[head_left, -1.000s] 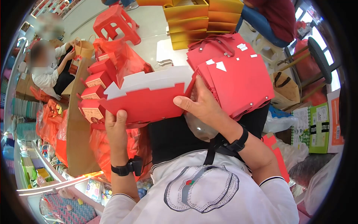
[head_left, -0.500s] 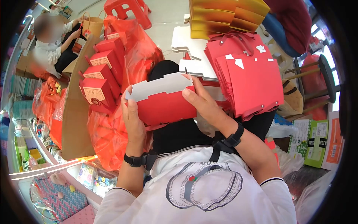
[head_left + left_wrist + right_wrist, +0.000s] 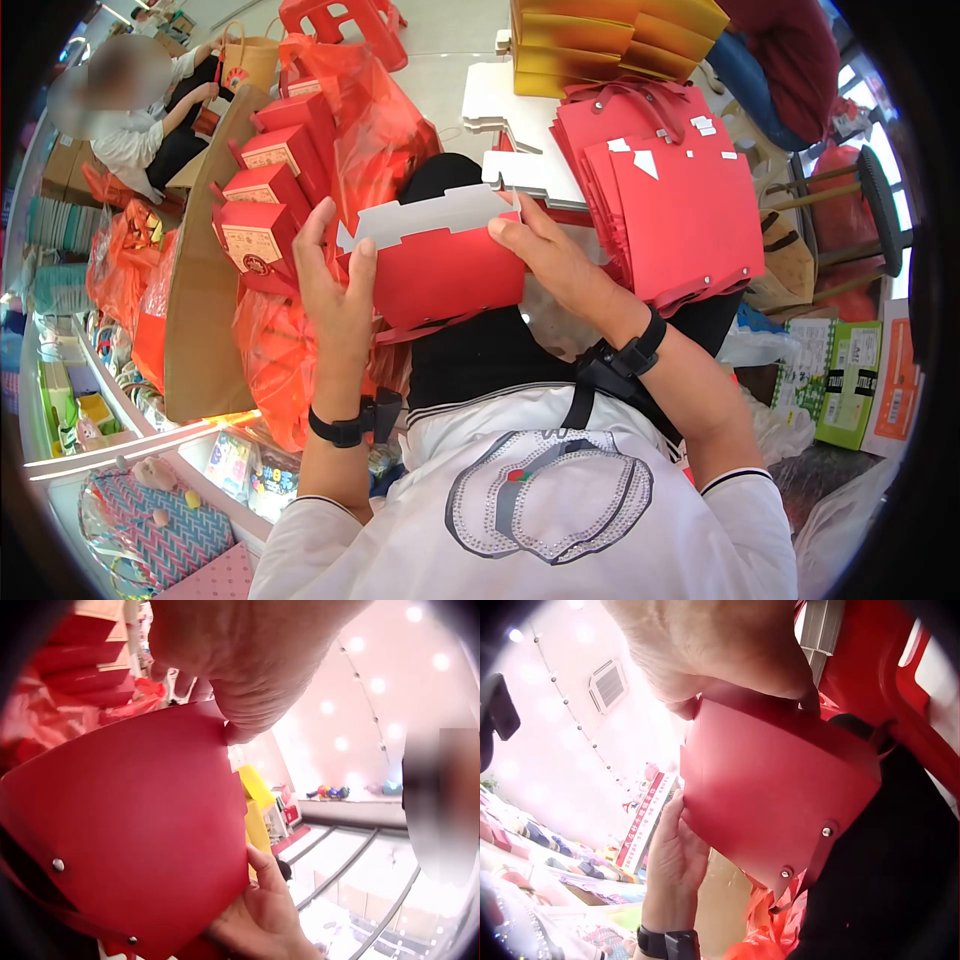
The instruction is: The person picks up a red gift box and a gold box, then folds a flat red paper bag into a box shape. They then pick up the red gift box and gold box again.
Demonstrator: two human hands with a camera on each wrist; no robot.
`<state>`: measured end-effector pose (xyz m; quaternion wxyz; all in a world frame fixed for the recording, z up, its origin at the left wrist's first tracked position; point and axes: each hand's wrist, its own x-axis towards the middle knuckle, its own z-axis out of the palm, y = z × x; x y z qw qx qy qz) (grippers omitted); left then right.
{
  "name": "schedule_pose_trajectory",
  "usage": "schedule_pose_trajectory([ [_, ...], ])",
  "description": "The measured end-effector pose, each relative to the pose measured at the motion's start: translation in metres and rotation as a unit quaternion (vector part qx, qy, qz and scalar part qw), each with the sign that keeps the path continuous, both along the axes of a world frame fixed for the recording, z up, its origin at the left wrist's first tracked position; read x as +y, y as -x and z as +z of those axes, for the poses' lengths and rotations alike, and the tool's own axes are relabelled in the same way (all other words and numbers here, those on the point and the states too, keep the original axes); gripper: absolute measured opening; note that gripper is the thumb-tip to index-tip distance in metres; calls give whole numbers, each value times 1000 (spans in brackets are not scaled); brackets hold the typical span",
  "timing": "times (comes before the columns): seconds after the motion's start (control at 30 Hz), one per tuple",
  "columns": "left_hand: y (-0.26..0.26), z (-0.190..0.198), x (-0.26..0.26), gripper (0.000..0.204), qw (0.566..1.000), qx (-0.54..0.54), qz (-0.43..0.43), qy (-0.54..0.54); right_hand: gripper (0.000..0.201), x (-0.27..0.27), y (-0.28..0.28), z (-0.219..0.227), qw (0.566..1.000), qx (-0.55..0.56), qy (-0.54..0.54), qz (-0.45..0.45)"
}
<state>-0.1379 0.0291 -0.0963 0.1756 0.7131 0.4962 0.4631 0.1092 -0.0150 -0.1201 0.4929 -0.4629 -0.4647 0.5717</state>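
A red gift box (image 3: 450, 280) with a white inside and notched top flaps is held above the lap, its top side facing up and unclosed. My right hand (image 3: 565, 262) grips its right end, thumb on the front face and fingers behind. At the left end my left hand (image 3: 335, 285) has its thumb and fingers spread apart, straight, close around the corner. In the right wrist view a red strap (image 3: 821, 859) hangs from the box's lower edge, fixed with metal rivets (image 3: 828, 832).
Several made-up red boxes (image 3: 265, 240) with printed labels stand left, beside red plastic bags (image 3: 375, 120) and a cardboard box (image 3: 210, 310). A stack of flat red boxes (image 3: 690, 220) lies right, near white card pieces (image 3: 525, 140) and gold boxes (image 3: 570, 50). Another person (image 3: 140, 140) sits far left.
The box has come closer to the body and swung from a long open panel to a squared shape. Most recently the left hand's fingers have spread away from its left end.
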Motion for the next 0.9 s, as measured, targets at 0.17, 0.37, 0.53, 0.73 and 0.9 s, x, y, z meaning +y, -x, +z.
schedule_pose_trajectory([
  [0.17,-24,34,-10,20,968,207,-118,-83,61,2,2,-3,1000,-7,-8,13],
  [0.37,-37,17,-4,15,964,227,-121,74,62,4,1,-7,998,-56,11,32],
  [0.53,-31,-2,12,14,966,210,-152,13,62,15,1,-24,996,-70,-6,47],
  [0.73,10,9,9,48,999,14,-33,-30,61,15,-5,-18,993,-105,43,36],
  [0.9,16,-22,-4,75,925,-261,-124,246,59,20,3,-24,990,-137,-1,27],
])
